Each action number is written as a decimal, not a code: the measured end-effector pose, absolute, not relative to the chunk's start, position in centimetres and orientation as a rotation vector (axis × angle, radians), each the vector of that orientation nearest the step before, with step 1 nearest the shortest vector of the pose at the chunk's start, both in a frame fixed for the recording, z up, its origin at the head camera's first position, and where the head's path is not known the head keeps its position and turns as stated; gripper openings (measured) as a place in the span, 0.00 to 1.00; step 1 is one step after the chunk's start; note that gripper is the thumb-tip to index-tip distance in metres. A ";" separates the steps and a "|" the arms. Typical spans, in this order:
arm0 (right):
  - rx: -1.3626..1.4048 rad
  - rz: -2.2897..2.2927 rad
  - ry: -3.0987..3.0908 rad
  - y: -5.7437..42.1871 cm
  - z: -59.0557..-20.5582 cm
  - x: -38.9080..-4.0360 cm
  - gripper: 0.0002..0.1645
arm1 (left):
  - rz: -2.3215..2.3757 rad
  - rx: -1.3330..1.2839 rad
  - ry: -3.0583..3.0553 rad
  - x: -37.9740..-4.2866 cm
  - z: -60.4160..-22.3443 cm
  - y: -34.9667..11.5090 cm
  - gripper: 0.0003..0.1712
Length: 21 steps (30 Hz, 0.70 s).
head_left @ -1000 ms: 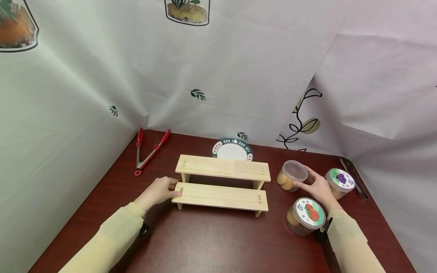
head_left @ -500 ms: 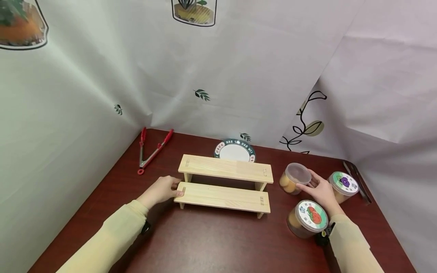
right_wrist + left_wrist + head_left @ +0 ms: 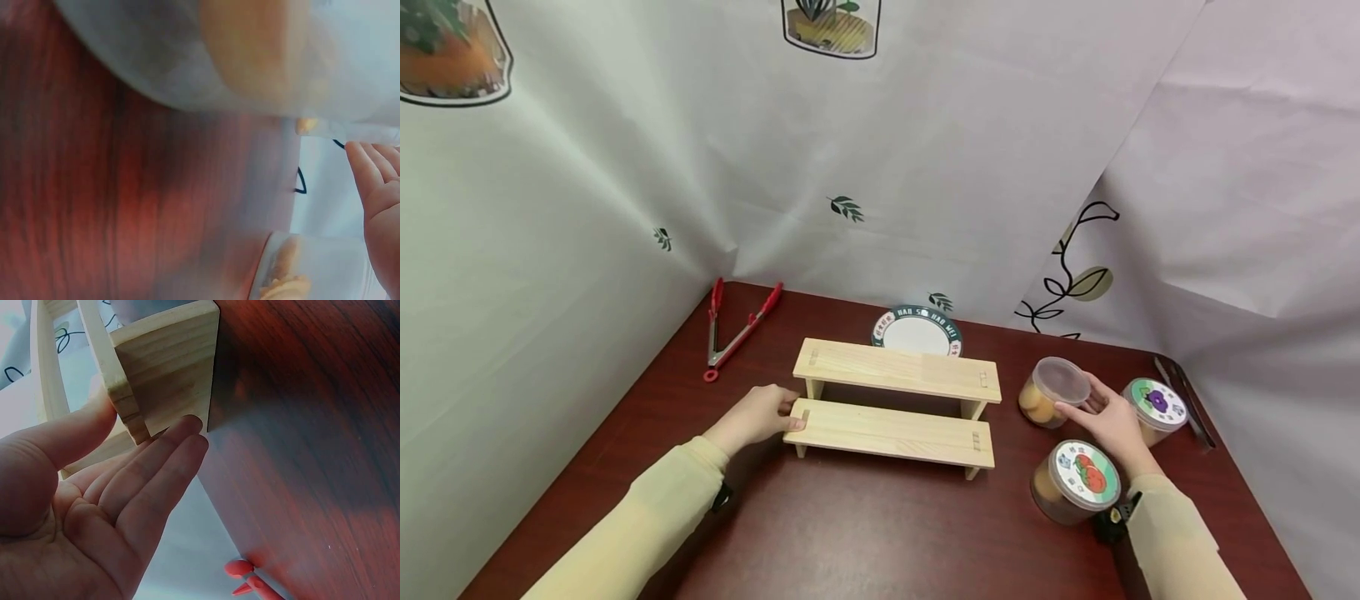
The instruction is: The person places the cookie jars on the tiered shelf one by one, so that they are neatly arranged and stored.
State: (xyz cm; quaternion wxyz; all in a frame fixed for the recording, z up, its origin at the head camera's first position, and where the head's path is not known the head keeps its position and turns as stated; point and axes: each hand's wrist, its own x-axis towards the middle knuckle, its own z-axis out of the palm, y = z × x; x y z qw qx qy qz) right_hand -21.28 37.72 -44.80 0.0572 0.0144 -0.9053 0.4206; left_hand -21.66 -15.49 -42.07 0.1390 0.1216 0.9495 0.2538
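A two-tier light wooden shelf [image 3: 891, 433] stands in the middle of the table. My left hand [image 3: 760, 414] holds the left end of its lower board, thumb on top. In the left wrist view, the fingers [image 3: 165, 472] lie along the shelf's end leg [image 3: 169, 369]. To the right of the shelf, my right hand [image 3: 1108, 417] grips a clear round jar [image 3: 1037, 406] by its side, thumb near the lid. Yellowish food shows inside it, and its lid is plain. The right wrist view shows only a small part of this jar.
Close to my right wrist stands a jar with a red fruit label [image 3: 1078, 483]. A jar with a purple label [image 3: 1156, 408] is beyond the hand. Red-handled tongs [image 3: 730, 342] lie at the back left, a plate [image 3: 917, 333] behind the shelf, and dark slender utensils [image 3: 1187, 400] far right.
The head view has turned slightly, shifting the scene rightward. The held jar and my right hand have moved a little right, away from the shelf. My left hand keeps its place on the shelf.
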 end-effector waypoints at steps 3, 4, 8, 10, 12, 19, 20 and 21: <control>0.028 1.263 -2.754 37.9 -44.4 -21.1 0.47 | 0.731 0.348 2.746 -21.6 -42.1 -15.5 0.30; 0.021 1.254 -2.757 38.0 -44.3 -21.0 0.48 | 0.729 0.351 2.749 -21.6 -42.1 -15.5 0.30; 0.009 1.257 -2.731 38.3 -43.6 -20.6 0.47 | 0.728 0.376 2.756 -21.6 -42.0 -15.5 0.30; 0.011 1.257 -2.715 38.4 -43.4 -20.4 0.46 | 0.729 0.380 2.757 -21.6 -41.9 -15.4 0.30; 0.013 1.253 -2.706 38.5 -43.1 -20.2 0.45 | 0.724 0.376 2.758 -21.5 -41.9 -15.4 0.29; -0.026 1.166 -2.737 38.5 -42.3 -19.4 0.47 | 0.703 0.391 2.763 -21.5 -41.9 -15.5 0.31; -0.025 1.158 -2.734 38.4 -42.2 -19.3 0.46 | 0.705 0.393 2.763 -21.5 -41.9 -15.6 0.31; -0.020 1.152 -2.726 38.4 -42.0 -19.2 0.46 | 0.708 0.393 2.763 -21.5 -41.9 -15.6 0.30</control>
